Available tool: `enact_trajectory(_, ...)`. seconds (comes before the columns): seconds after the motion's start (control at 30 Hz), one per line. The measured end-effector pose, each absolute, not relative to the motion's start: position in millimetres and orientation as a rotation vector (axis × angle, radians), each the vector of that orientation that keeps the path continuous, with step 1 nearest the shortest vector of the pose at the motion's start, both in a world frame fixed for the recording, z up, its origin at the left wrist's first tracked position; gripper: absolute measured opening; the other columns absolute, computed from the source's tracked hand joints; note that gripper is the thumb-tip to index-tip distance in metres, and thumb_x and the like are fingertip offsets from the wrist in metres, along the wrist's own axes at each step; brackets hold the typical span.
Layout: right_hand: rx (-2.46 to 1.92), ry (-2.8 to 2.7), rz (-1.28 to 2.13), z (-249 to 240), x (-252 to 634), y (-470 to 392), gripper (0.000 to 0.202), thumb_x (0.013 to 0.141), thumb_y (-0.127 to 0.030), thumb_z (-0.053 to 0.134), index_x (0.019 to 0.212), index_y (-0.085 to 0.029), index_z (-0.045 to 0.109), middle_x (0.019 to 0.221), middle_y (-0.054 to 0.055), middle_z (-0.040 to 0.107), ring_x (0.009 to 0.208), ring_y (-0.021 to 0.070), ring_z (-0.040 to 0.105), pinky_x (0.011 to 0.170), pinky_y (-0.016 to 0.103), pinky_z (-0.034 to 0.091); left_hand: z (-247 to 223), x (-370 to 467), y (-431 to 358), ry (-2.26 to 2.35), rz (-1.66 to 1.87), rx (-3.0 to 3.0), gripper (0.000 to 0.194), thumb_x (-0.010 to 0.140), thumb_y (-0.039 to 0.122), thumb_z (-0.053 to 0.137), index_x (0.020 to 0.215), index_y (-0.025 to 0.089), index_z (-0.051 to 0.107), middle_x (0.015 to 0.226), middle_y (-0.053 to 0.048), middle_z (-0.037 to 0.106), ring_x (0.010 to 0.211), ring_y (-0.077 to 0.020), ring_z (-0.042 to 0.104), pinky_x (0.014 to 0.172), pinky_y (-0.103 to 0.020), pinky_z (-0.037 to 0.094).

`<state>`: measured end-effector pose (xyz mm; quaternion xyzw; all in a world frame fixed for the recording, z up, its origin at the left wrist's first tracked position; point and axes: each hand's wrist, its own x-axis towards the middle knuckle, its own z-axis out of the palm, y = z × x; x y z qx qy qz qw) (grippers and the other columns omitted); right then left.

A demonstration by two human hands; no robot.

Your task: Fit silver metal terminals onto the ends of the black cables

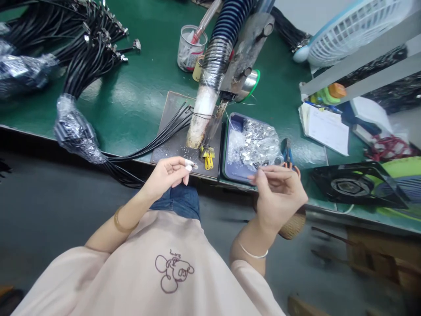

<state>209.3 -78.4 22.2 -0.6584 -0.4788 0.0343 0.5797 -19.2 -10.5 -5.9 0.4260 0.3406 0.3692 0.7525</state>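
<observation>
My left hand point(171, 174) is over the front edge of the bench, thumb and forefinger pinched, with white covers on two fingertips. A tiny pale piece shows at those fingertips, too small to name. Just beyond it lies a yellow clip-like piece point(208, 159), below the tip of a soldering iron point(215, 125) held in a stand. My right hand point(279, 191) is closed in a pinch at the front right corner of a blue tray point(238, 172); whatever it holds is not clear. Inside the tray are small shiny metal parts point(259, 142) in clear plastic.
Black cables point(158, 139) run across a dark board point(167, 115) from a wrapped bundle point(77, 127). A ribbed hose point(232, 26) comes down over the board. Pliers point(287, 153) lie right of the tray. A fan point(350, 186) and a notepad point(327, 127) are farther right.
</observation>
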Motion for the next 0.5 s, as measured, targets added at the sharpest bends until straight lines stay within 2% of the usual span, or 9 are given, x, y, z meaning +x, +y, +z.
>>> enact_trajectory(0.1,-1.434,-1.113,0.318,15.1,185.4,-80.5,0.019,0.080,-0.021,0.079,0.072,-0.021,0.061,0.076,-0.002,0.071,0.054,0.0128,0.070,0.052,0.025,0.058,-6.1,-11.6,-10.1,0.797,0.861,0.943,0.024,0.074,0.032,0.083,0.081,0.013,0.070,0.051,0.003,0.063,0.039,-0.0034,0.041,0.040,-0.017,0.031)
enact_trajectory(0.23,-1.365,-1.183,0.416,2.5,157.4,-78.6,0.012,0.087,-0.019,0.074,0.078,-0.022,0.068,0.086,0.000,0.075,0.074,0.0159,0.077,0.065,0.028,0.063,-5.2,-4.6,-12.5,0.854,0.929,1.031,0.019,0.074,0.027,0.080,0.082,0.014,0.069,0.054,0.002,0.065,0.048,-0.0079,0.057,0.050,-0.018,0.045)
enact_trajectory(0.33,-1.364,-1.245,0.389,-4.3,146.8,-71.8,0.009,0.089,-0.018,0.072,0.082,-0.024,0.073,0.089,0.002,0.076,0.082,0.0169,0.076,0.069,0.029,0.064,-5.9,-1.1,-15.3,0.849,0.970,1.111,0.014,0.077,0.024,0.076,0.083,0.013,0.070,0.057,0.002,0.065,0.051,-0.0085,0.060,0.054,-0.018,0.050)
enact_trajectory(0.5,-1.337,-1.254,0.600,-7.4,146.0,-63.3,0.010,0.087,-0.017,0.072,0.081,-0.025,0.076,0.091,0.002,0.076,0.082,0.0158,0.075,0.067,0.027,0.064,-8.1,1.0,-18.9,0.900,1.028,1.261,0.008,0.079,0.022,0.072,0.078,0.014,0.072,0.067,-0.002,0.070,0.058,-0.0103,0.063,0.057,-0.019,0.051)
